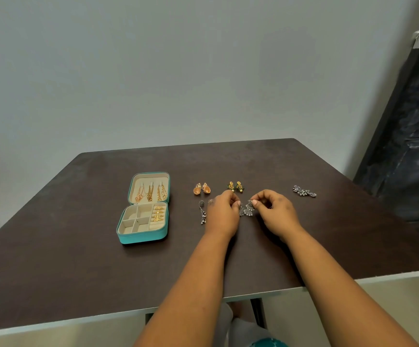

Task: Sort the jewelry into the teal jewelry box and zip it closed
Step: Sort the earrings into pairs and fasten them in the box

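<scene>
Pinching at the silver fan earrings [247, 210] in the middle of the frame, the left hand [222, 214] and right hand [277, 211] each curl fingertips on one, and the open teal jewelry box [143, 216] lies to their left, nearer the left hand, its long axis running up the frame. Outside the box I count two orange earrings [201, 189], two green-gold earrings [235, 187], one silver dangle [202, 211], and a silver cluster [304, 191] at right, probably a pair.

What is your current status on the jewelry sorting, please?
Left hand and right hand each pinch a silver earring. Teal jewelry box open, part filled. Three pairs and one silver dangle loose on table.
</scene>
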